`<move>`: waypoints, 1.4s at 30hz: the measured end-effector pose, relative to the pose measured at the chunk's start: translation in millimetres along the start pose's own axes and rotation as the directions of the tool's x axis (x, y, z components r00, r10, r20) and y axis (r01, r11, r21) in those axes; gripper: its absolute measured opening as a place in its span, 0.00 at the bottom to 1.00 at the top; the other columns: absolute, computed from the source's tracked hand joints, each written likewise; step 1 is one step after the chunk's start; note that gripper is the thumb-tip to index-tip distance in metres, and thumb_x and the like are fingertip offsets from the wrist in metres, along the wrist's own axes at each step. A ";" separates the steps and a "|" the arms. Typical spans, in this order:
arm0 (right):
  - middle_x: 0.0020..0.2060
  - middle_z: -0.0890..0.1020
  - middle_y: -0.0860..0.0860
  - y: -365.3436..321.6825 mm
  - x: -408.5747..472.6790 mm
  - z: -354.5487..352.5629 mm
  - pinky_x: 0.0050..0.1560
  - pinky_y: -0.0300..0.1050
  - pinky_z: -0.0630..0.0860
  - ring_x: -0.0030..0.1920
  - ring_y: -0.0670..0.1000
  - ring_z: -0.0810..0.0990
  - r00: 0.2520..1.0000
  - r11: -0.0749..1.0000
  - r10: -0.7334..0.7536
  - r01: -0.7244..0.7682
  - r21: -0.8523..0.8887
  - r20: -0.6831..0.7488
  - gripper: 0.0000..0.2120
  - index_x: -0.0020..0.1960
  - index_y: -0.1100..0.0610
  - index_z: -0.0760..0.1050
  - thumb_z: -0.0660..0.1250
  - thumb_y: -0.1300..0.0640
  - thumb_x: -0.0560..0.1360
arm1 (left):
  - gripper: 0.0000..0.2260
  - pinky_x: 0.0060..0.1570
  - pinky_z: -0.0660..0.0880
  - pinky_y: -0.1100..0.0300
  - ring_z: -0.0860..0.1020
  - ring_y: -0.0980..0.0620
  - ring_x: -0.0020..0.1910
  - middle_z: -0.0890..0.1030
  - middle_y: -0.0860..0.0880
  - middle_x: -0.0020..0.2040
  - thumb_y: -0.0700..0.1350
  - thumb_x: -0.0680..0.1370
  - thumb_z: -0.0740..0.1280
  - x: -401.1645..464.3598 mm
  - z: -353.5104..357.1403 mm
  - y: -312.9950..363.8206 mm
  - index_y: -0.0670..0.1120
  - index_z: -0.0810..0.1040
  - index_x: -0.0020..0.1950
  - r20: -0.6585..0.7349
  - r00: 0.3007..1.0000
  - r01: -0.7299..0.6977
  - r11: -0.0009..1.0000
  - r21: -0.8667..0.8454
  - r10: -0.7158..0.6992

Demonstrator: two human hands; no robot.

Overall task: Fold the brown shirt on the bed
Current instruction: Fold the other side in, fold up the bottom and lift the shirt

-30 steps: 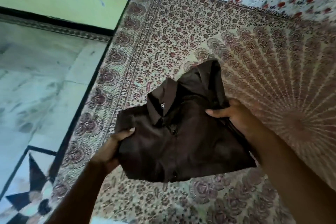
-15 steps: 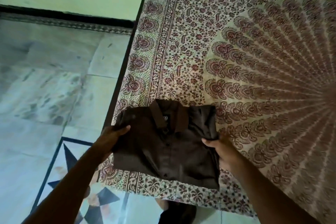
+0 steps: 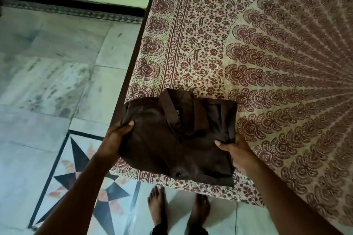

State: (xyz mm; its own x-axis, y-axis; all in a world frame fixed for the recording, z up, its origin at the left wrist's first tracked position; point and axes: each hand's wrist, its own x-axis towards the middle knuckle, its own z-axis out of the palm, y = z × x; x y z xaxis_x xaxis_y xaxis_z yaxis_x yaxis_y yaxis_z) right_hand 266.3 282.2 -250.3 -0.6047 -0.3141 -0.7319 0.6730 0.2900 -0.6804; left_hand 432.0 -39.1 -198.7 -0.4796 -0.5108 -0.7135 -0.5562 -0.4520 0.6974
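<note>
I'm gripping the brown shirt (image 3: 177, 139) w/ both hands, left hand (image 3: 114, 137) and right hand (image 3: 236, 150) pinching its side edges, it's lying folded, collar up, at the bed (image 3: 191, 47) corner, so folding's approx done, only letting go left.

a dark brown cloth shirt (image 3: 172, 145), matt and softly creased, with a glossy dark button (image 3: 178, 174) near its hem, lies on a cream cotton-looking bedsheet (image 3: 267, 63) printed in matt maroon florals. beside the bed, a pale polished stone floor (image 3: 47, 82) shows a faint sheen, inlaid with a smooth black star pattern (image 3: 99, 179).
</note>
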 end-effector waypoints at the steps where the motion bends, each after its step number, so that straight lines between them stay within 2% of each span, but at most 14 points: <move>1: 0.58 0.86 0.55 4.2 -0.3 2.2 0.67 0.60 0.76 0.62 0.57 0.83 1.000 1.000 0.012 -0.012 -0.012 0.001 0.20 0.63 0.57 0.81 0.74 0.69 0.73 | 0.09 0.63 0.77 0.47 0.85 0.41 0.55 0.87 0.43 0.54 0.47 0.80 0.69 2.1 -3.1 -2.4 0.45 0.84 0.57 -0.025 0.999 0.027 1.000 0.001 -0.027; 5: 0.57 0.86 0.53 15.7 -1.6 7.9 0.65 0.61 0.78 0.59 0.57 0.84 0.995 0.989 0.030 -0.043 -0.140 -0.093 0.17 0.61 0.55 0.82 0.78 0.60 0.73 | 0.36 0.59 0.79 0.43 0.83 0.40 0.52 0.85 0.41 0.53 0.75 0.69 0.67 20.5 -20.3 -27.9 0.45 0.84 0.59 -0.135 0.991 0.076 0.904 0.420 -0.020; 8: 0.54 0.88 0.49 27.1 0.2 3.8 0.60 0.59 0.81 0.56 0.54 0.86 0.993 0.959 -0.055 0.025 -0.281 -0.099 0.36 0.60 0.51 0.83 0.85 0.38 0.56 | 0.29 0.49 0.74 0.51 0.80 0.38 0.49 0.81 0.39 0.48 0.66 0.79 0.64 20.5 -16.8 -30.2 0.40 0.83 0.58 -0.207 0.975 0.056 0.806 0.589 0.083; 10: 0.51 0.88 0.47 41.4 5.0 -5.6 0.59 0.59 0.82 0.54 0.53 0.86 0.990 0.924 -0.100 0.056 -0.379 -0.098 0.38 0.55 0.48 0.85 0.84 0.30 0.51 | 0.27 0.48 0.71 0.52 0.79 0.37 0.49 0.78 0.39 0.45 0.63 0.81 0.63 23.3 -15.3 -31.2 0.39 0.83 0.56 -0.198 0.973 0.033 0.778 0.627 0.118; 14: 0.46 0.87 0.43 35.3 -8.5 -2.0 0.61 0.59 0.80 0.53 0.53 0.86 0.987 0.886 -0.113 0.048 -0.460 -0.115 0.13 0.49 0.44 0.85 0.83 0.47 0.66 | 0.25 0.47 0.73 0.48 0.80 0.33 0.53 0.83 0.35 0.51 0.65 0.79 0.64 17.1 -15.0 -32.1 0.45 0.82 0.59 -0.275 0.918 0.045 0.612 0.790 0.287; 16: 0.44 0.87 0.46 27.2 -10.3 0.3 0.56 0.53 0.81 0.52 0.54 0.86 0.982 0.861 -0.102 0.007 -0.508 -0.160 0.15 0.50 0.49 0.85 0.81 0.43 0.67 | 0.21 0.50 0.75 0.43 0.78 0.33 0.56 0.81 0.37 0.55 0.60 0.77 0.69 14.3 -13.3 -30.3 0.45 0.77 0.61 -0.259 0.849 -0.041 0.546 0.837 0.461; 19: 0.43 0.85 0.49 7.4 -14.4 8.6 0.45 0.47 0.76 0.48 0.56 0.84 0.918 0.805 -0.254 0.027 -0.592 -0.304 0.22 0.51 0.54 0.81 0.78 0.38 0.69 | 0.21 0.55 0.74 0.40 0.74 0.37 0.59 0.75 0.40 0.59 0.52 0.77 0.72 17.6 -5.9 -27.7 0.44 0.72 0.65 -0.073 0.785 -0.318 0.502 0.804 0.615; 23: 0.55 0.81 0.59 -27.0 3.9 13.2 0.49 0.46 0.72 0.56 0.60 0.80 0.793 0.731 -0.479 0.122 -0.672 -0.377 0.29 0.65 0.58 0.72 0.78 0.45 0.73 | 0.20 0.56 0.74 0.43 0.77 0.37 0.57 0.78 0.38 0.58 0.50 0.79 0.71 36.1 3.1 -11.9 0.41 0.73 0.66 -0.083 0.795 -0.372 0.591 0.716 0.601; 26: 0.60 0.76 0.59 -44.3 29.9 11.9 0.58 0.58 0.78 0.62 0.63 0.75 0.829 0.697 -0.440 0.073 -0.714 -0.344 0.24 0.61 0.44 0.72 0.77 0.40 0.71 | 0.15 0.57 0.74 0.44 0.78 0.34 0.55 0.80 0.36 0.54 0.47 0.79 0.72 45.2 5.5 -5.0 0.40 0.79 0.62 -0.084 0.802 -0.332 0.559 0.760 0.591; 29: 0.62 0.71 0.55 -49.3 43.2 16.9 0.64 0.63 0.73 0.64 0.62 0.71 0.875 0.683 -0.359 0.009 -0.730 -0.325 0.15 0.51 0.37 0.72 0.77 0.40 0.71 | 0.11 0.53 0.73 0.50 0.79 0.37 0.52 0.80 0.38 0.53 0.46 0.80 0.71 43.4 6.0 -2.6 0.40 0.82 0.57 -0.106 0.794 -0.348 0.591 0.728 0.598; 32: 0.63 0.68 0.54 -52.1 39.6 20.6 0.63 0.56 0.65 0.66 0.61 0.67 0.826 0.666 -0.426 0.010 -0.746 -0.369 0.14 0.48 0.40 0.73 0.78 0.44 0.71 | 0.10 0.54 0.72 0.49 0.78 0.36 0.53 0.79 0.38 0.54 0.45 0.79 0.73 38.7 7.7 -5.4 0.41 0.83 0.56 -0.136 0.768 -0.357 0.595 0.720 0.626; 35: 0.66 0.65 0.55 -45.9 29.1 24.1 0.62 0.59 0.64 0.67 0.60 0.63 0.743 0.556 -0.575 0.048 -0.830 -0.342 0.14 0.51 0.45 0.78 0.79 0.45 0.71 | 0.08 0.51 0.71 0.56 0.79 0.44 0.49 0.82 0.43 0.52 0.43 0.79 0.73 35.6 8.7 -3.3 0.41 0.84 0.55 -0.112 0.767 -0.412 0.619 0.668 0.632; 37: 0.69 0.62 0.55 -38.4 26.7 30.6 0.65 0.61 0.64 0.69 0.61 0.59 0.782 0.501 -0.560 0.057 -0.864 -0.273 0.13 0.51 0.48 0.80 0.77 0.43 0.72 | 0.08 0.51 0.72 0.57 0.80 0.48 0.49 0.84 0.46 0.51 0.43 0.79 0.72 35.4 7.7 -2.0 0.42 0.83 0.56 -0.085 0.783 -0.444 0.649 0.617 0.616; 42: 0.70 0.60 0.54 -37.9 25.5 41.9 0.68 0.64 0.64 0.69 0.61 0.58 0.811 0.639 -0.479 0.058 -0.767 -0.337 0.09 0.47 0.51 0.76 0.75 0.51 0.76 | 0.09 0.55 0.77 0.52 0.83 0.45 0.52 0.86 0.42 0.53 0.44 0.80 0.72 36.3 2.5 -2.1 0.42 0.84 0.58 -0.070 0.783 -0.467 0.659 0.590 0.618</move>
State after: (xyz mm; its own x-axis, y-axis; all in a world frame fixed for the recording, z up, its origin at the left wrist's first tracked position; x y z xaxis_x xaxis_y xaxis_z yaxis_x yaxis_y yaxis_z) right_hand 243.2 225.3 -241.6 -0.9559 -0.0887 -0.2799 0.0680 0.8605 -0.5049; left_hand 414.1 -54.9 -226.2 -0.6715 -0.7307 -0.1233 -0.5429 0.3719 0.7530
